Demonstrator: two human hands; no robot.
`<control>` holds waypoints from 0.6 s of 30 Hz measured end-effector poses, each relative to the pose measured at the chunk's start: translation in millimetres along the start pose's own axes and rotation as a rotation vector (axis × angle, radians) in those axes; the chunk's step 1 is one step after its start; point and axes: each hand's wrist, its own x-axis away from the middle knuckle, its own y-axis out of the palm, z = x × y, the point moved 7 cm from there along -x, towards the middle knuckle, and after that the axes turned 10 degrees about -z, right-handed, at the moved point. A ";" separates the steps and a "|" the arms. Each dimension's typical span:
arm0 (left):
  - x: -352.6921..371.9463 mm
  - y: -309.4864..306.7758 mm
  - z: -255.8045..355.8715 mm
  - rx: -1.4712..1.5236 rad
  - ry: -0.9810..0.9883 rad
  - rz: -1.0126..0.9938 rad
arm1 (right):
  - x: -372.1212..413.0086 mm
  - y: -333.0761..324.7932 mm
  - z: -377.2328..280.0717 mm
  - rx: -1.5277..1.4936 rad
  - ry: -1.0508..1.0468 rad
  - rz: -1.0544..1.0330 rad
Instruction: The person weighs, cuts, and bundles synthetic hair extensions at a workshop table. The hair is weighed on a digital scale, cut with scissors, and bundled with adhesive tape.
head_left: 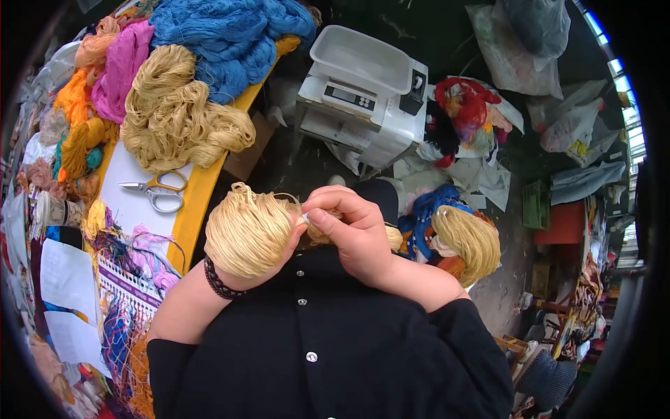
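Note:
A pale yellow skein of yarn [250, 234] is looped over my left hand [286, 255], covering most of its back; the left thumb and fingertips meet my right hand at the skein's right side. My right hand [352, 234] pinches a small white bit and a strand between thumb and forefinger. More pale yarn shows behind and below the right hand, near the wrist. What the left fingers grip is partly hidden by the skein.
Scissors [159, 190] lie on a yellow-edged table [188, 227] at left, with tan yarn [178, 115] and blue yarn [230, 35] behind. A scale [359, 70] stands ahead. More skeins [466, 241] are at right, beside my elbow.

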 end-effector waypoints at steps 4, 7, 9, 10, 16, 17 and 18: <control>-5.0 9.6 -9.5 0.078 -0.081 -0.068 | 1.3 -2.1 5.7 -0.032 0.147 0.085; -9.1 -4.6 -4.8 0.125 -0.089 0.067 | -3.6 0.0 -18.5 0.524 -0.003 -0.067; 3.3 26.5 -34.6 0.952 -0.301 0.120 | -4.2 -0.6 -13.9 0.485 -0.034 -0.035; 8.3 49.0 -37.0 1.563 -0.529 -0.005 | -4.3 -2.6 -12.9 0.445 -0.065 -0.006; -17.1 14.7 -25.8 0.542 -0.180 0.142 | -16.3 -17.0 5.4 0.582 -0.020 -0.084; -19.0 21.2 -28.9 0.656 -0.167 0.209 | -18.5 -23.2 8.4 0.615 -0.036 -0.063; -22.2 25.8 -29.3 0.660 -0.183 0.151 | -22.4 -33.9 16.6 0.539 0.019 -0.056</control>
